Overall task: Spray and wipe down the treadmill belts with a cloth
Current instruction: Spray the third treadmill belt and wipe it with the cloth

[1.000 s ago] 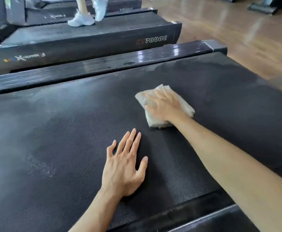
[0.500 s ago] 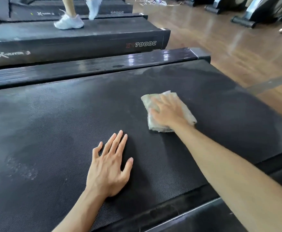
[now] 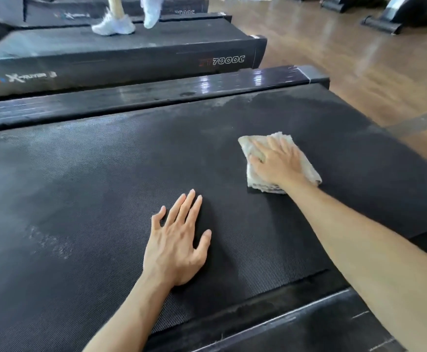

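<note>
Two bare hands lie on a black belt [image 3: 85, 189]: the right hand [image 3: 277, 162] presses a folded cloth [image 3: 309, 168] flat under straight, slightly spread fingers, farther out than the left hand [image 3: 175, 246], splayed flat and empty nearer the body.

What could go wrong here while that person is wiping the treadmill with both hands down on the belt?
1. The left hand lies flat on the belt, taking weight; if the belt shifts or is damp, it might slip.
2. The right hand only presses the cloth with flat fingers, so the cloth might bunch or slide out.
3. Pale patches lie on the belt left of the left hand; this area might get missed.
</note>
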The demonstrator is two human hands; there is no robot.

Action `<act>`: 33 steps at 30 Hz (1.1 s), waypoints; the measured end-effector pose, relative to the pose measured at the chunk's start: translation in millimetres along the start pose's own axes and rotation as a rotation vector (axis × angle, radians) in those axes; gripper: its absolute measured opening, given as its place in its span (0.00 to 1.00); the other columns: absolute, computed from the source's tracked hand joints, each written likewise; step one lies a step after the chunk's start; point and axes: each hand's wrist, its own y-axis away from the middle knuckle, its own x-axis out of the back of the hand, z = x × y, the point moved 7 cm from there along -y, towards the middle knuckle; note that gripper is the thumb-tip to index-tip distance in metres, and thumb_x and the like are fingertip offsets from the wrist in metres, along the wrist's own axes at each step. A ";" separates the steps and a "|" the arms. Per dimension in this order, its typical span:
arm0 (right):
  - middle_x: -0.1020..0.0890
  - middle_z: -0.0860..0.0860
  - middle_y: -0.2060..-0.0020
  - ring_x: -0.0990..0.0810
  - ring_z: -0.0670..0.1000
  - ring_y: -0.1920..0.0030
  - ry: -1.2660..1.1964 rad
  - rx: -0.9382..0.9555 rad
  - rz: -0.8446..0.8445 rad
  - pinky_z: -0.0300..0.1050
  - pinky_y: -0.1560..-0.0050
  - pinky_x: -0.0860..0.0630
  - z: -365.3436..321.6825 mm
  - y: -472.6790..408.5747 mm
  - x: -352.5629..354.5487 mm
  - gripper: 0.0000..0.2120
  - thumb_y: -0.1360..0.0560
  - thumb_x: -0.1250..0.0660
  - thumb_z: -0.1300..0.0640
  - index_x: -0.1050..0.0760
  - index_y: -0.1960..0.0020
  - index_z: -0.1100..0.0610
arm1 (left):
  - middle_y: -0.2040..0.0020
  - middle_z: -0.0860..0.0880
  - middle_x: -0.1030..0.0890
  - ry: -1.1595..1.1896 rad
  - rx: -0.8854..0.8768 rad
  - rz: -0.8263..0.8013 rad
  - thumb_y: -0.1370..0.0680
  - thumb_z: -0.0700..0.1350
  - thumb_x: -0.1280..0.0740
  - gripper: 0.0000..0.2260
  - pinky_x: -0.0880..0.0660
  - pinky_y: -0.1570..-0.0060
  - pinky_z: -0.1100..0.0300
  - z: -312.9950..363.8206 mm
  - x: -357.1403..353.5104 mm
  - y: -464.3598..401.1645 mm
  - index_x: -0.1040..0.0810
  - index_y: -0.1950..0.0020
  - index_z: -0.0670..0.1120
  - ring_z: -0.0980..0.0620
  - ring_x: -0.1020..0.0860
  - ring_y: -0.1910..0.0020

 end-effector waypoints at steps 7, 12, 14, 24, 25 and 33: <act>0.37 0.46 0.19 0.44 0.54 0.18 -0.141 0.496 -0.025 0.52 0.19 0.48 -29.2 142.9 11.3 0.27 0.23 0.48 0.38 0.36 0.24 0.31 | 0.17 0.56 0.57 -0.003 0.002 0.005 0.22 0.65 0.59 0.37 0.55 0.21 0.51 -0.2 0.7 0.1 0.54 0.16 0.50 0.59 0.59 0.19; 0.53 0.44 0.16 0.63 0.49 0.17 -0.018 0.280 -0.140 0.48 0.19 0.65 45.2 99.0 -0.8 0.36 0.26 0.60 0.28 0.50 0.19 0.33 | 0.16 0.55 0.53 -0.003 0.005 0.012 0.22 0.65 0.57 0.37 0.52 0.21 0.50 -1.1 -0.1 0.6 0.50 0.16 0.50 0.58 0.55 0.18; 0.53 0.46 0.16 0.62 0.52 0.17 -0.016 0.161 -0.132 0.53 0.19 0.63 40.6 68.6 -0.4 0.34 0.23 0.58 0.30 0.51 0.18 0.35 | 0.16 0.55 0.53 -0.012 0.002 0.005 0.22 0.65 0.57 0.37 0.53 0.21 0.50 -0.5 -0.6 0.2 0.50 0.16 0.50 0.57 0.55 0.18; 0.52 0.42 0.17 0.63 0.48 0.17 -0.092 0.549 -0.100 0.51 0.18 0.61 1.5 156.4 -3.0 0.26 0.20 0.51 0.32 0.55 0.25 0.21 | 0.16 0.54 0.52 -0.013 0.000 0.021 0.22 0.64 0.57 0.37 0.52 0.22 0.49 -2.4 -2.9 0.2 0.49 0.16 0.49 0.57 0.54 0.18; 0.50 0.42 0.17 0.61 0.48 0.17 -0.102 0.548 -0.094 0.51 0.18 0.60 10.4 154.0 -4.3 0.25 0.20 0.51 0.32 0.56 0.27 0.19 | 0.16 0.54 0.51 -0.013 0.001 0.024 0.22 0.64 0.57 0.37 0.52 0.22 0.49 -1.9 -3.1 0.5 0.48 0.16 0.49 0.57 0.53 0.18; 0.56 0.45 0.16 0.67 0.50 0.18 -0.015 0.208 -0.146 0.54 0.19 0.65 9.2 106.6 -2.4 0.28 0.17 0.52 0.36 0.55 0.19 0.33 | 0.16 0.54 0.51 -0.004 -0.001 0.002 0.23 0.64 0.59 0.38 0.51 0.22 0.48 -1.7 -1.9 0.6 0.48 0.16 0.48 0.56 0.53 0.18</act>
